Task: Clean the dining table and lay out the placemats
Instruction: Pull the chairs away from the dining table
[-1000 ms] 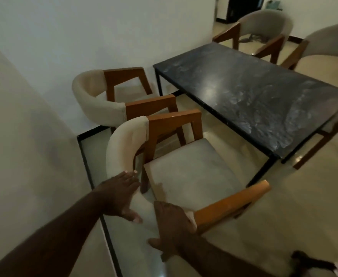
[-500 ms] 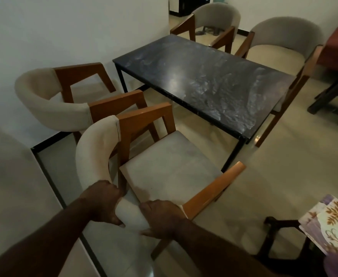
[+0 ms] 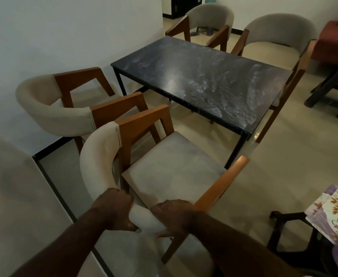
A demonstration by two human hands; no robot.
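The dining table (image 3: 204,80) has a dark marbled top on black legs and stands in the middle of the view with nothing on it. A beige chair with wooden arms (image 3: 168,166) stands pulled back from the table's near corner. My left hand (image 3: 114,208) and my right hand (image 3: 174,214) both grip its padded curved backrest, side by side. Floral placemats (image 3: 332,214) lie stacked on a dark stand at the lower right edge.
A second beige chair (image 3: 62,108) stands against the white wall on the left. Two more chairs (image 3: 210,23) (image 3: 278,39) sit at the table's far side. A red seat (image 3: 336,37) and dark wooden furniture (image 3: 332,90) fill the right. Beige floor lies between.
Both hands have closed around the chair's backrest, where a second ago they rested open on it. My view has swung right, bringing the placemats into sight.
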